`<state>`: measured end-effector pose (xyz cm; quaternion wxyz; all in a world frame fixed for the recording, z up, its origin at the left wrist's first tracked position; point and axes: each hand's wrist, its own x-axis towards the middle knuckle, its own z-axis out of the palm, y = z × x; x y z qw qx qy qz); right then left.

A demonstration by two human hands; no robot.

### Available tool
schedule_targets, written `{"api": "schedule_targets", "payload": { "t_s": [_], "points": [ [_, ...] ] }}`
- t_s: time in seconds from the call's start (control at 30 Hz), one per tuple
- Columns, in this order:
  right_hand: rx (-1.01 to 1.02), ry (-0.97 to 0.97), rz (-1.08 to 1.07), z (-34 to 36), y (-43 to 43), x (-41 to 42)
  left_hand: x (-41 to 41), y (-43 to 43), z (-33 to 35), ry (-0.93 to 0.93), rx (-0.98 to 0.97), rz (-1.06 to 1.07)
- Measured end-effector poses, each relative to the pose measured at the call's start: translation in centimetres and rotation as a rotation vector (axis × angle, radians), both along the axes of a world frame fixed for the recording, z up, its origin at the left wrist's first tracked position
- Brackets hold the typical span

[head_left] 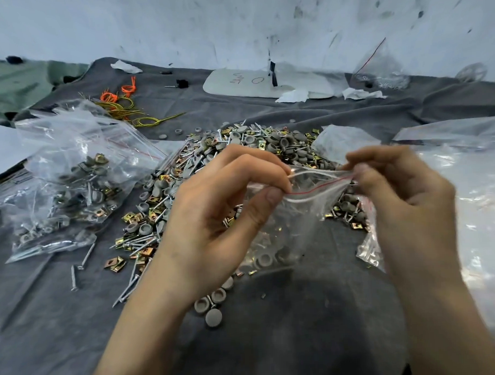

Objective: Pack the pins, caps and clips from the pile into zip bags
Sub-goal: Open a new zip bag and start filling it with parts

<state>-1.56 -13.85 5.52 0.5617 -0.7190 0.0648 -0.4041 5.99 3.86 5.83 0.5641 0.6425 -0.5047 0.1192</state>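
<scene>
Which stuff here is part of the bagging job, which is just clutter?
Job: zip bag, pinched at its top by left hand and right hand; pile; filled bags.
Lying about: orange and yellow wires; white board; tissues.

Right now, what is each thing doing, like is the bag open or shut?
Small clear zip bag with red stripe: held up, partly filled, mouth looks slightly open.
Left hand: pinches the bag's top edge.
Right hand: pinches the top's other end.
Clear filled bags on the left: lying heaped, seals unclear.
Pile of silver pins, grey caps and brass clips: loose, unpacked.
</scene>
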Motion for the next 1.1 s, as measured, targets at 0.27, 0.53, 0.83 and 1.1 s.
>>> {"api": "schedule_targets", "payload": {
  "t_s": [0.27,0.53,0.83,1.1],
  "points": [
    [-0.331,0.86,0.373,-4.5,1.6,2.1,1.0,1.6,0.4,0.01,-0.118,0.098],
    [-0.582,0.822,0.371,-5.0,4.4,2.7,1.2,2.2,0.6,-0.055,-0.166,0.194],
    [-0.679,0.705,0.359,-5.0,4.3,2.9,1.1,2.1,0.6,-0.073,-0.137,0.228],
    [-0.556,0.726,0.245,-4.4,1.3,2.5,1.1,2.0,0.5,-0.047,-0.137,0.216]
  ]
}}
